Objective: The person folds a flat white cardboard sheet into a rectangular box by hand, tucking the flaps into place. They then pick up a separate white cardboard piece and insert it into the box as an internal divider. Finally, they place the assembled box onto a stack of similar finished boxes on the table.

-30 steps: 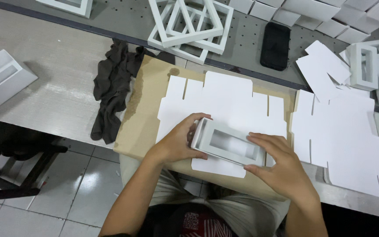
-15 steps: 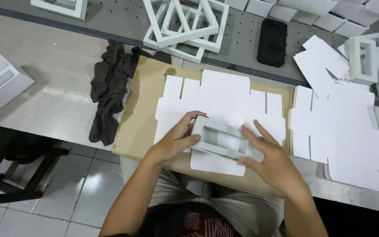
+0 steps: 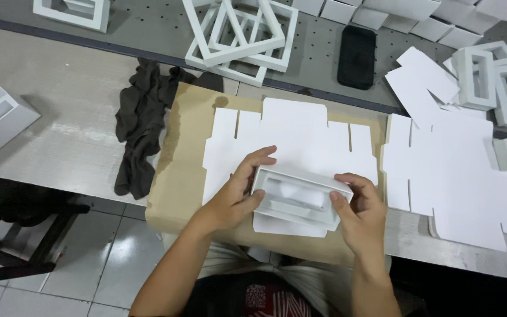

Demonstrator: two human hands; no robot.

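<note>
A grey worktable (image 3: 60,126) fills most of the view, with pale floor tiles (image 3: 89,258) showing below its near edge. Along the far side runs a darker perforated bench top (image 3: 318,53) heaped with white frame-shaped boxes (image 3: 239,32), and a black phone (image 3: 357,56) lies face down among them. To the right is a spread of flat white die-cut card blanks (image 3: 459,182), with more folded window boxes (image 3: 494,88) past them. A brown cardboard sheet (image 3: 177,182) lies in front of the person, and on it a single flat card blank (image 3: 300,138) with its flaps spread. A dark crumpled cloth (image 3: 142,129) sits just left of the cardboard.

At the near edge of that blank, held just above it, is a small white window box (image 3: 297,199), long and shallow, with a recessed rectangular opening on top. The left hand (image 3: 230,199) grips its left end, thumb pressed against the near wall and fingers curled over the far rim. The right hand (image 3: 362,214) clamps the right end, thumb on top at the corner and fingers wrapped behind.

The box looks light and thin-walled, stiff along its folds but easy to dent in the open middle. The ends and corners seem the safest places to hold it.
</note>
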